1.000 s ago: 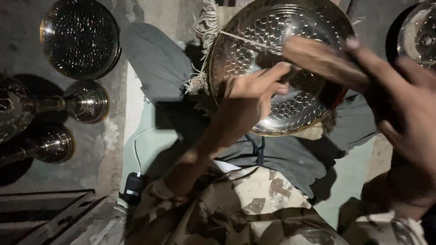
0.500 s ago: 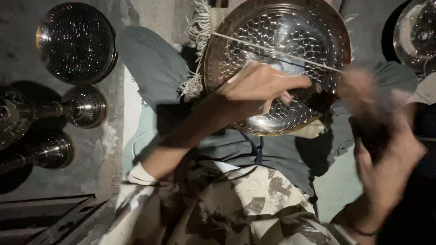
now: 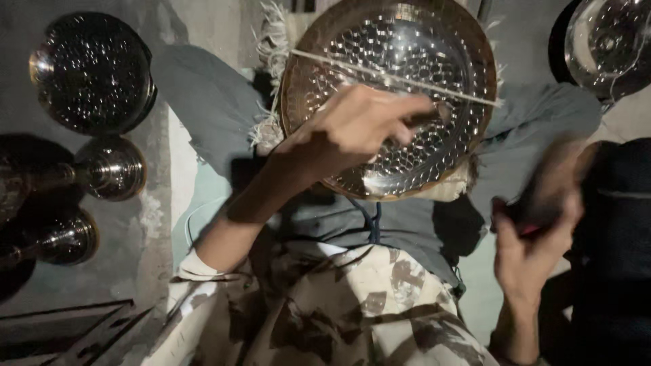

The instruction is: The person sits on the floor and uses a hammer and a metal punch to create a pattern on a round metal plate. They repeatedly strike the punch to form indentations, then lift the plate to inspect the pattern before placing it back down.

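Observation:
A round hammered metal bowl (image 3: 407,41) with a coppery rim lies on grey cloth (image 3: 203,108) in front of my knees. A thin rod (image 3: 380,71) lies across its mouth. My left hand (image 3: 352,129) reaches into the bowl, fingers pinched on a small dark tool (image 3: 424,118) held against the inner wall. My right hand (image 3: 532,237) is blurred at the lower right, off the bowl, closed around a dark tool (image 3: 542,196) with a bit of red showing. Its exact shape is lost in the blur.
At the left stand a dark round metal bowl (image 3: 91,71) and two shiny stemmed vessels (image 3: 108,168) (image 3: 64,237). Another shiny bowl (image 3: 607,44) sits at the top right. A metal frame (image 3: 61,332) lies at the lower left, and a dark bag (image 3: 620,224) is at the right.
My right hand has swung from over the bowl down to the lower right with its tool. My left hand has slid further into the bowl.

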A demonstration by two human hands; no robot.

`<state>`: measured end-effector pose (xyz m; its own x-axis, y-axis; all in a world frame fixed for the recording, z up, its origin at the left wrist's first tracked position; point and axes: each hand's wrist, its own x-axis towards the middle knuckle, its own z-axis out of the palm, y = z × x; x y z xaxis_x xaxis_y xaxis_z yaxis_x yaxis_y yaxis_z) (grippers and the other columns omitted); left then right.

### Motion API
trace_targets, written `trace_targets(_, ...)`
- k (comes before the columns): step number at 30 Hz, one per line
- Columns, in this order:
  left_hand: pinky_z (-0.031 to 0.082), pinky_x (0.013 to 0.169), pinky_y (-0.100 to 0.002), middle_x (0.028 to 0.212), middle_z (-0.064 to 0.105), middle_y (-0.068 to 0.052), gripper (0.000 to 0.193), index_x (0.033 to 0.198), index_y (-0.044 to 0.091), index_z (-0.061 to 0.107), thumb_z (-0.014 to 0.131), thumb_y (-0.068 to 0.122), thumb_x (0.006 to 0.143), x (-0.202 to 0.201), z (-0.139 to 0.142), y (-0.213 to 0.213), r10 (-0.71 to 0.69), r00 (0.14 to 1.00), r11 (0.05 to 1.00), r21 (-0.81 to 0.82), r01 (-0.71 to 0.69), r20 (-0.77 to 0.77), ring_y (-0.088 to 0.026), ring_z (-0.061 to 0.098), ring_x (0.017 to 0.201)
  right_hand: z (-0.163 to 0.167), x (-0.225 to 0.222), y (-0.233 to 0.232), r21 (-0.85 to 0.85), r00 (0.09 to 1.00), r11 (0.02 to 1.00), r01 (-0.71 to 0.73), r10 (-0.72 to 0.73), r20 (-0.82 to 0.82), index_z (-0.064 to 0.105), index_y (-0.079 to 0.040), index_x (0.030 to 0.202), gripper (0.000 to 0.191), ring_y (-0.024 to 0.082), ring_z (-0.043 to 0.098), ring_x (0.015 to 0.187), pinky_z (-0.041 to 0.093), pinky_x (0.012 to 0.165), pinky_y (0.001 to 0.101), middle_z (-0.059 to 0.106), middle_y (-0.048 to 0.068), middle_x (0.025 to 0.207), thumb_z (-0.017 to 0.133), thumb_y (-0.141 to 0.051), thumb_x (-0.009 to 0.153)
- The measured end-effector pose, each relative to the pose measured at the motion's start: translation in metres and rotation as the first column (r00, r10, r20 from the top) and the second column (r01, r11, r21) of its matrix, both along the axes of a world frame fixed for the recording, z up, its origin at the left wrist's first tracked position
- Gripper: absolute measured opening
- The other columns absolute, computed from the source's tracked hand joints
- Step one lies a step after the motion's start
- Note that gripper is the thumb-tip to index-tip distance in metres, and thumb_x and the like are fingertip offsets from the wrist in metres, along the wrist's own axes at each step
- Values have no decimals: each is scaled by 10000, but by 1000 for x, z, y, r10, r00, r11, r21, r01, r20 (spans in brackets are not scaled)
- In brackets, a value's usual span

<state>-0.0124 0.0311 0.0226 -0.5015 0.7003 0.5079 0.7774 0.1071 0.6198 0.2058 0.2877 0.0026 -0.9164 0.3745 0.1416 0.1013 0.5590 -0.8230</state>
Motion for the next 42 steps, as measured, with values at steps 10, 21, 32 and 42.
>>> trace_targets(10, 579, 883, -330, 1314, 681, -51, 100, 928, 22, 774, 800, 113, 960, 21, 1, -24, 241, 846, 957, -29, -289, -475, -181, 649, 1073, 59, -70, 27, 467, 970, 859, -211, 243, -7, 317, -5, 1625, 866, 324, 668, 985, 552, 897, 375, 620, 233, 1103, 768, 61, 889)
trace_targets(21, 632, 659, -265, 1037, 764, -171, 162, 1101, -85, 680, 701, 9, 970, 39, 11, -14, 373, 927, 928, 18, -372, -31, -215, 784, 832, 149, -133, -40, 706, 768, 312, -636, 164, 619, 354, -293, 1636, 1041, 235, 702, 780, 574, 722, 354, 674, 64, 997, 848, -112, 737)
trace_targets(32, 634, 691, -304, 1000, 754, -204, 422, 1248, -74, 598, 613, -181, 840, 58, 19, -8, 483, 840, 867, 2, -499, 248, -260, 794, 933, 143, -170, -20, 653, 803, 580, -486, 592, 72, 428, -76, 1543, 902, 385, 676, 1128, 558, 998, 422, 631, 219, 1285, 777, 106, 731)
trace_targets(42, 629, 626, -274, 909, 771, -102, 215, 1199, 9, 642, 670, 85, 1000, 58, 11, -17, 616, 737, 755, 61, -653, 278, -164, 779, 786, 118, -148, -3, 609, 748, 476, -634, 578, 327, 404, -57, 1565, 784, 283, 650, 1120, 569, 989, 375, 585, 138, 1299, 788, 53, 890)
